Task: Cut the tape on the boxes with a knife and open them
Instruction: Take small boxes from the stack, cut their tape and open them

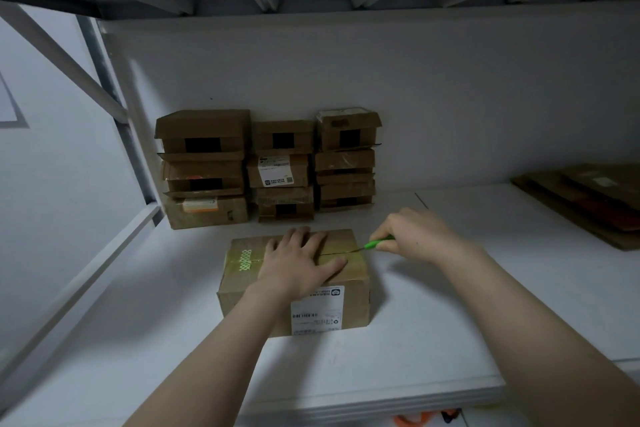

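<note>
We're pressing the box (356, 302) w/ a flat left hand (298, 263) & aiming the right hand's (415, 236) gripped knife (379, 242) straight along the tape (242, 258).

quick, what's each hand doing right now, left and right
Left hand: open, pressing flat on top of the box.
Right hand: gripping the green knife, blade at the box's taped seam.
</note>
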